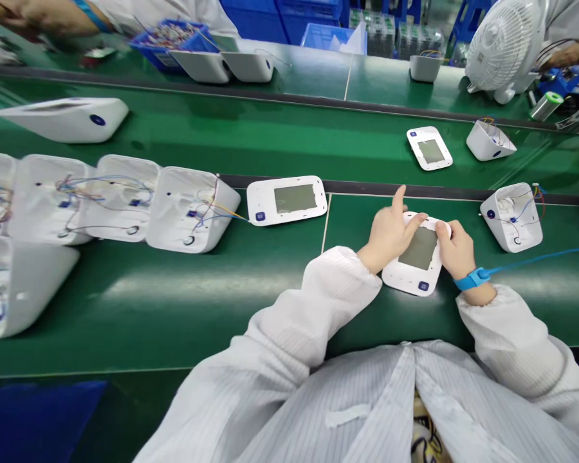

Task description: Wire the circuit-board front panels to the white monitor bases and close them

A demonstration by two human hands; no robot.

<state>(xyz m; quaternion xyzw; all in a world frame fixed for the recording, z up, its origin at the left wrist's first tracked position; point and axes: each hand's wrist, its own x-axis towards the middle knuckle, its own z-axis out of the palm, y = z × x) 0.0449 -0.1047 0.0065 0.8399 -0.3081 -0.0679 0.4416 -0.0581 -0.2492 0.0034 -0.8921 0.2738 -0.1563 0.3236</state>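
A white panel with a grey screen [419, 249] lies tilted on the green bench. My right hand [456, 249], with a blue wrist strap, grips its upper right edge between thumb and fingers. My left hand [390, 230] reaches over the panel's upper left side, fingers apart, one fingertip touching the top edge near the screen. To the left rests a second white panel [286, 200], beside a row of open white housings [193, 209] with loose wires. Another wired housing [512, 217] stands right of my right hand.
Beyond a dark rail [352, 187] runs a green strip carrying a white panel [429, 148] and housings [489, 141]. A white fan [504, 45] and a blue parts bin [174, 40] stand farther back. Other people's arms show at the top corners.
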